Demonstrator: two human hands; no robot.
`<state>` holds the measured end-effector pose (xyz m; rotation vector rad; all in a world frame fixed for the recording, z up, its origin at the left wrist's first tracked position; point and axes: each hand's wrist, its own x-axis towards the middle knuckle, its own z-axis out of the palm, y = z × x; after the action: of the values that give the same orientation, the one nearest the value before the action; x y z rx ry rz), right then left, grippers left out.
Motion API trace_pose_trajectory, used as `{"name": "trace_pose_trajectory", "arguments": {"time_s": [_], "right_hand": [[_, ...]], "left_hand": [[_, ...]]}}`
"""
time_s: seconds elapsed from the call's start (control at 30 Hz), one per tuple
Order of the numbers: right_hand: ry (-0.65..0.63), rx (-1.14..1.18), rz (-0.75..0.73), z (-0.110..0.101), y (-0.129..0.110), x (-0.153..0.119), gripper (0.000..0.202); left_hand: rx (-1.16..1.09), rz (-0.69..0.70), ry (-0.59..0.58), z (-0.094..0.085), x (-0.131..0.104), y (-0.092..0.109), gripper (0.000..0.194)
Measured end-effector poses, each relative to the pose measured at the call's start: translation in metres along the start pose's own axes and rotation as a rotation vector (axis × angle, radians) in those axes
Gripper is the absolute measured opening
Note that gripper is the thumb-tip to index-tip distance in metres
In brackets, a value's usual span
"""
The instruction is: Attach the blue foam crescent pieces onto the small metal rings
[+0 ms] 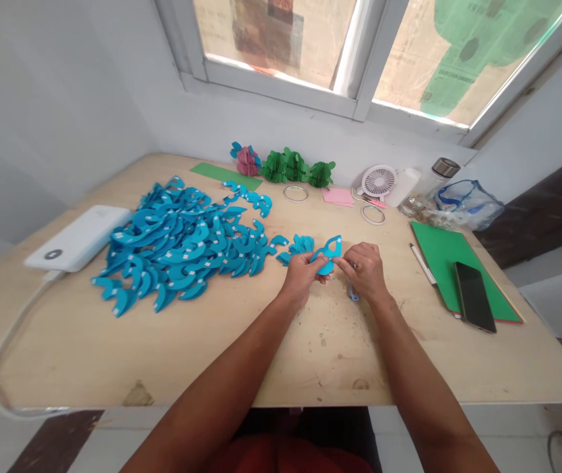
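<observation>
Near the middle of the table, my left hand (303,276) is closed on a curved blue paper cutout (331,248) with a small white square on its tip. My right hand (366,268) meets the cutout's right edge with pinched fingertips. Under the right palm shows a small tool with a blue-grey handle (354,293); most of it is hidden, so I cannot tell its kind. Just behind my left hand lies a small cluster of blue paper pieces (301,245). To the left spreads a big heap of similar blue cutouts (182,236), many bearing white squares.
A white power bank (81,236) with a cable sits left. Along the back stand green paper shapes (295,165), a pink paper shape (248,161), a small fan (378,181) and a bottle (431,184). At right, a phone (475,295) rests on green sheets (438,249) beside a marker (423,264).
</observation>
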<state>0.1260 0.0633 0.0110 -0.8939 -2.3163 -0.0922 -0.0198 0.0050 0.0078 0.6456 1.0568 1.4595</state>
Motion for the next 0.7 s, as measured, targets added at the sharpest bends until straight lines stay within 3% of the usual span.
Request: {"name": "trace_pose_trajectory", "arguments": {"time_s": [0.27,0.7], "right_hand": [[-0.001,-0.012,-0.011,-0.0008,0.0007,-0.0004,0.038],[0.012,0.006,-0.032,-0.002,-0.0004,0.0008,0.04]], "left_hand": [[-0.063,-0.027,-0.081,-0.0022,0.0017,-0.0022,0.025],[-0.015,-0.029,-0.061,-0.002,0.0021,-0.0015,0.02]]}}
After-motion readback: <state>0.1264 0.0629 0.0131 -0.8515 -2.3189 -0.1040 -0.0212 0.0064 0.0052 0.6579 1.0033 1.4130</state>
